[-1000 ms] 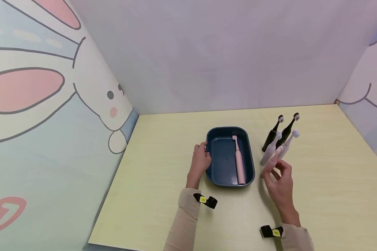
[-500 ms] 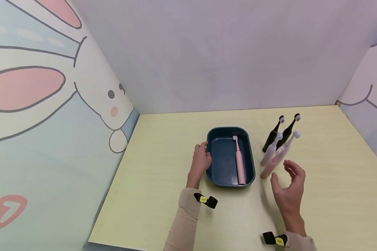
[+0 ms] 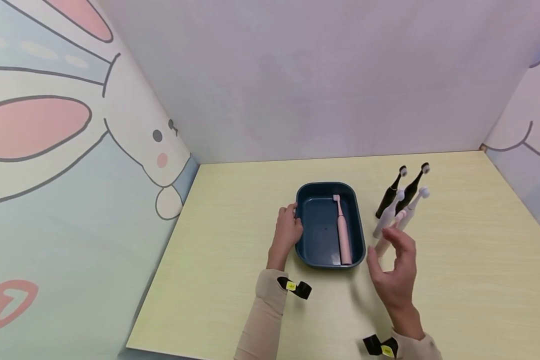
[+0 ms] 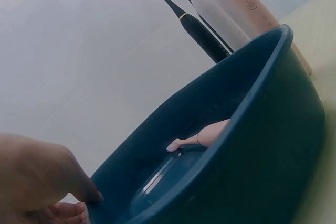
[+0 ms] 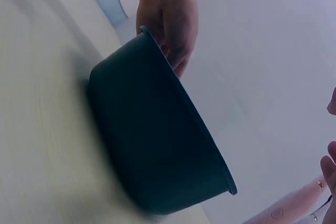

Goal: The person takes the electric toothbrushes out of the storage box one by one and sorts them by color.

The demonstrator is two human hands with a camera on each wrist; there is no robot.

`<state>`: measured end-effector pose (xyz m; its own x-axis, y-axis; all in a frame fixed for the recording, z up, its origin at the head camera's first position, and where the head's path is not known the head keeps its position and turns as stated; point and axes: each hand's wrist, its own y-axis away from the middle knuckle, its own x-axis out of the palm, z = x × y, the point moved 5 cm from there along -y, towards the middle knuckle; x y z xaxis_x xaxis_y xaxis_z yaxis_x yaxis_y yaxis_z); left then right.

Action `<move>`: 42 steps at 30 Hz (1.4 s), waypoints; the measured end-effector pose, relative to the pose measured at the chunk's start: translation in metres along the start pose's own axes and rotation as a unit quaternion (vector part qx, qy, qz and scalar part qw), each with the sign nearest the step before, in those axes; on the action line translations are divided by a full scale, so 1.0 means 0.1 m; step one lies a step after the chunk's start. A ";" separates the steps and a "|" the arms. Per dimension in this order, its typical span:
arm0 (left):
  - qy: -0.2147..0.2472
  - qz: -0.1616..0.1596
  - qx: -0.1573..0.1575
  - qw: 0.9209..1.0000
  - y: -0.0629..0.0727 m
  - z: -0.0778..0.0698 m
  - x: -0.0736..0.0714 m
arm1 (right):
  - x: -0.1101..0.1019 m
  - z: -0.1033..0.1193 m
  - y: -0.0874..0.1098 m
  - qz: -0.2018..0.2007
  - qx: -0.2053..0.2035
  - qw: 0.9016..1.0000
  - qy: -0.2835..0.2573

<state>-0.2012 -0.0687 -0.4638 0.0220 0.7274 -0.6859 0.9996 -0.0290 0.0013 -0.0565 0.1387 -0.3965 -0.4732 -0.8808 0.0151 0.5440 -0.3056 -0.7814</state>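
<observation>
My left hand (image 3: pixel 288 231) pinches the left rim of a dark blue plastic tub (image 3: pixel 314 235); in the left wrist view the thumb side (image 4: pixel 86 187) reaches over the wall. Inside the tub a pink electric toothbrush (image 3: pixel 343 239) lies along the right side, head away from me. Right of the tub a second pink electric toothbrush (image 3: pixel 384 244) stands upright. My right hand (image 3: pixel 397 280) is just in front of it, thumb and fingers spread apart, holding nothing; it partly covers that brush. Only its fingertips (image 5: pixel 329 169) enter the right wrist view.
Behind the standing pink toothbrush are two white electric toothbrushes (image 3: pixel 386 221) and two black ones (image 3: pixel 388 196), all upright and close together. The pale wooden table (image 3: pixel 234 225) ends at a plain back wall (image 3: pixel 319 90). A rabbit-painted wall (image 3: pixel 72 200) rises on the left.
My right hand has let go of the standing pink toothbrush, drawn back to the right, then come left again in front of it. The left hand and tub have stayed put.
</observation>
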 end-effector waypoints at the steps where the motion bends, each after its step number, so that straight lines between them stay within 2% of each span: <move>1: 0.000 0.000 0.000 1.000 0.00 0.00 0.00 | 0.03 -0.03 0.01 0.011 -0.005 1.000 0.002; 3: 0.001 0.000 0.000 1.000 0.00 0.00 0.00 | 0.11 -0.11 0.02 0.038 -0.008 0.999 0.012; 5: 0.002 0.000 -0.001 1.000 -0.01 0.00 0.00 | 0.18 -0.22 0.04 0.069 0.011 0.997 0.037; 7: 0.004 0.000 -0.001 1.000 -0.01 0.00 0.00 | 0.26 -0.32 0.06 0.102 0.053 0.991 0.066; 9: 0.004 0.000 -0.003 1.000 -0.01 0.00 0.01 | 0.34 -0.42 0.07 0.129 0.116 0.980 0.093; 11: 0.007 0.002 -0.004 1.000 -0.01 0.00 0.01 | 0.41 -0.51 0.08 0.155 0.182 0.965 0.109; 14: 0.012 0.003 -0.006 1.000 -0.01 0.01 0.01 | 0.50 -0.62 0.09 0.201 0.271 0.932 0.128; 17: 0.017 0.006 -0.007 1.000 0.00 0.01 0.02 | 0.57 -0.69 0.10 0.253 0.320 0.901 0.145; 21: 0.022 0.008 -0.008 1.000 0.01 0.00 0.03 | 0.63 -0.76 0.10 0.309 0.342 0.870 0.174; 26: 0.031 0.010 -0.007 0.999 0.01 -0.02 0.02 | 0.68 -0.82 0.09 0.356 0.348 0.846 0.190; 30: 0.041 0.009 -0.005 0.999 0.02 -0.03 0.01 | 0.71 -0.86 0.09 0.374 0.356 0.834 0.195; 39: 0.050 0.010 -0.009 0.999 0.02 -0.02 0.00 | 0.77 -0.95 0.08 0.391 0.367 0.815 0.220; 42: 0.050 0.007 -0.006 0.999 0.02 -0.02 0.00 | 0.80 -0.98 0.09 0.398 0.371 0.806 0.234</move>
<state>-0.1989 -0.0676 -0.4622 0.0377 0.7918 -0.6096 0.9993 -0.0321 0.0201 -0.1573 0.1011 -0.4631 0.1154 -0.7249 -0.6792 0.9864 0.0032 0.1641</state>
